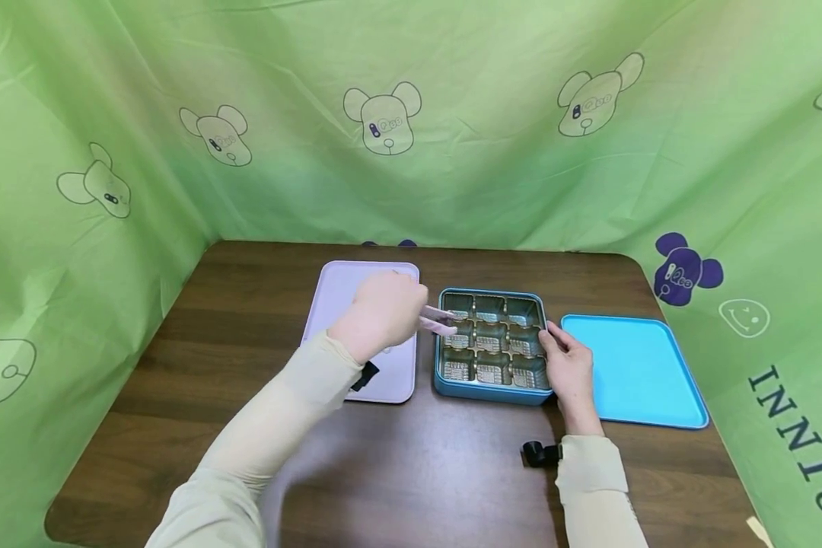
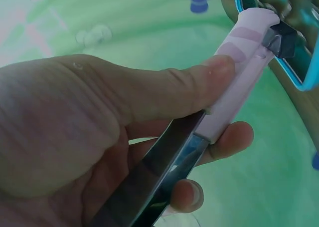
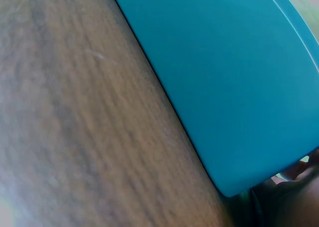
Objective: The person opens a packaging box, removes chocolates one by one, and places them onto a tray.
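Observation:
My left hand (image 1: 383, 312) grips a pair of tongs (image 1: 437, 313) with pale lilac ends, above the right side of a lilac tray (image 1: 400, 380). In the left wrist view the thumb presses on the tongs (image 2: 237, 77), whose handle is shiny metal. A small dark angular piece (image 2: 280, 40) shows at their tip; whether it is pinched I cannot tell. The tips reach over the left edge of a blue box (image 1: 493, 393) fitted with a gold insert (image 1: 482, 327) of several square compartments. My right hand (image 1: 571, 369) holds the box's right side, thumb at the rim.
A bright blue lid or tray (image 1: 637, 365) lies to the right of the box, by the table's right edge. Everything stands on a dark wooden table (image 1: 383, 472). Green printed cloth (image 1: 479, 190) hangs around the back and sides.

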Demonstrator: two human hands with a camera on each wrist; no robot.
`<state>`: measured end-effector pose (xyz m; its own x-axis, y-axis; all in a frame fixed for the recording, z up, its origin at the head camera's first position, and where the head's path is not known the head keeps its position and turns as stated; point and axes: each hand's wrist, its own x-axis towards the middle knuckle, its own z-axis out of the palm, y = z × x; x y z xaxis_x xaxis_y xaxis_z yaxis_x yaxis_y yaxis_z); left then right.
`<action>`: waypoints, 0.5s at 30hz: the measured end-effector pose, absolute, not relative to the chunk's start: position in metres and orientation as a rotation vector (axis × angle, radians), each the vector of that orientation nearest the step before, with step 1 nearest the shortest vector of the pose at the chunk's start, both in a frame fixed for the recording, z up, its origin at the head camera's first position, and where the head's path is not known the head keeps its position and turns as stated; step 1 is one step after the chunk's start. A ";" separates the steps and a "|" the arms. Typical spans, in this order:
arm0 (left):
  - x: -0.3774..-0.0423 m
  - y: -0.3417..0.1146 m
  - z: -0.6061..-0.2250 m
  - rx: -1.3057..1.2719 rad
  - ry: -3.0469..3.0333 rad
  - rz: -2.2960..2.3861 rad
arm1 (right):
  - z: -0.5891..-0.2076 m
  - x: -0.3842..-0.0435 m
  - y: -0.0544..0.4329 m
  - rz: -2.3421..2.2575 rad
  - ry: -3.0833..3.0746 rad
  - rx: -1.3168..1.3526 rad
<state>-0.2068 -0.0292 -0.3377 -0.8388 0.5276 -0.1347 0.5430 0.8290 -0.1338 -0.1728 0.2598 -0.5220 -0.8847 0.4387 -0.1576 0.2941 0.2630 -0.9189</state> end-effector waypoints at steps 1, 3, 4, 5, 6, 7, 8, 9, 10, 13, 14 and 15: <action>-0.208 -0.035 -0.338 0.842 2.918 -0.250 | -0.522 -0.173 0.260 1.695 -2.395 -0.697; -0.211 -0.047 -0.340 0.816 2.915 -0.248 | -0.522 -0.173 0.259 1.696 -2.396 -0.690; -0.212 -0.052 -0.341 0.800 2.918 -0.247 | -0.522 -0.173 0.259 1.695 -2.397 -0.685; -0.214 -0.058 -0.343 0.788 2.924 -0.254 | -0.522 -0.173 0.259 1.692 -2.398 -0.684; -0.214 -0.062 -0.345 0.769 2.920 -0.254 | -0.522 -0.173 0.259 1.691 -2.397 -0.684; -0.215 -0.067 -0.347 0.745 2.913 -0.253 | -0.522 -0.173 0.259 1.688 -2.396 -0.682; -0.215 -0.070 -0.350 0.725 2.909 -0.255 | -0.522 -0.173 0.259 1.685 -2.394 -0.683; -0.216 -0.074 -0.352 0.696 2.903 -0.250 | -0.522 -0.173 0.259 1.682 -2.392 -0.686; -0.216 -0.077 -0.355 0.664 2.896 -0.242 | -0.522 -0.173 0.259 1.677 -2.393 -0.688; -0.216 -0.085 -0.362 0.579 2.871 -0.223 | -0.522 -0.173 0.259 1.672 -2.392 -0.684; -0.216 -0.087 -0.365 0.557 2.865 -0.218 | -0.522 -0.172 0.259 1.673 -2.394 -0.685; -0.216 -0.090 -0.367 0.537 2.860 -0.213 | -0.522 -0.172 0.260 1.672 -2.398 -0.685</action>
